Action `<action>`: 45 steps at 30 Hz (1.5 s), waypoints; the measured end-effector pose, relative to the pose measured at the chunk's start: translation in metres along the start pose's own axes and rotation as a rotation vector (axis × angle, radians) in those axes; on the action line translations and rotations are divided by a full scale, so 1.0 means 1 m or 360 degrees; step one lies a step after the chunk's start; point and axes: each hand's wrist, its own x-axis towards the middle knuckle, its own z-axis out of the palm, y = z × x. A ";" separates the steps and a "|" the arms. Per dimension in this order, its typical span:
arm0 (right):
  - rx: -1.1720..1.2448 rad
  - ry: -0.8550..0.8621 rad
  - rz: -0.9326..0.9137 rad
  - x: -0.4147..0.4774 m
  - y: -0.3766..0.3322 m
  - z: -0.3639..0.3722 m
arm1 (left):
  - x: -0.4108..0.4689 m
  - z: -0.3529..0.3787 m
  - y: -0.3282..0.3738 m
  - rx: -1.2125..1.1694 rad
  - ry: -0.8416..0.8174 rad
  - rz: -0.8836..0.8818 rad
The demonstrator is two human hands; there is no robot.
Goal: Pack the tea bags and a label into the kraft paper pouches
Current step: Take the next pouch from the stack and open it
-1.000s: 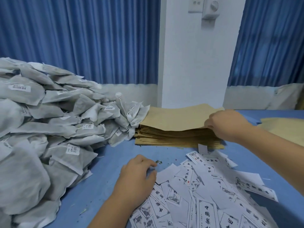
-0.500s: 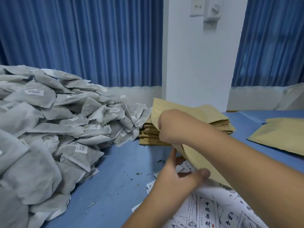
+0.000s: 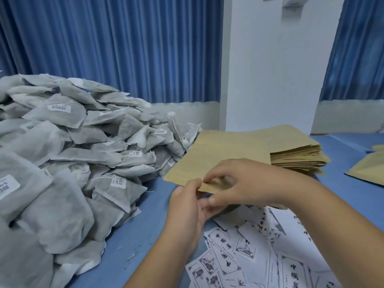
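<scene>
A single kraft paper pouch (image 3: 224, 154) is held flat above the blue table, in front of the stack of pouches (image 3: 297, 161). My left hand (image 3: 187, 206) pinches its near edge from below. My right hand (image 3: 239, 183) pinches the same edge from above, fingers curled at the pouch mouth. A big heap of grey tea bags (image 3: 72, 154) with small white barcode stickers fills the left side. Loose white printed labels (image 3: 255, 254) lie scattered under my right forearm.
The table has a blue cover (image 3: 145, 229). Another kraft pouch (image 3: 367, 171) lies flat at the right edge. A white pillar (image 3: 270, 69) and blue curtains stand behind the table.
My right hand lifted one pouch off the stack and brought it toward me. My left hand left the labels and now pinches the pouch's near edge together with the right.
</scene>
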 end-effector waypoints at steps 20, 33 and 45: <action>0.1052 -0.0038 -0.0189 0.003 0.043 0.002 | 0.002 -0.016 -0.003 0.0322 -0.0340 0.0126; 0.0048 0.0416 -0.0276 -0.001 0.007 0.005 | -0.002 -0.006 -0.005 0.0150 -0.0296 0.0107; 0.0029 0.0495 -0.0198 -0.003 -0.008 0.009 | -0.003 -0.014 0.002 0.0160 -0.0395 0.0180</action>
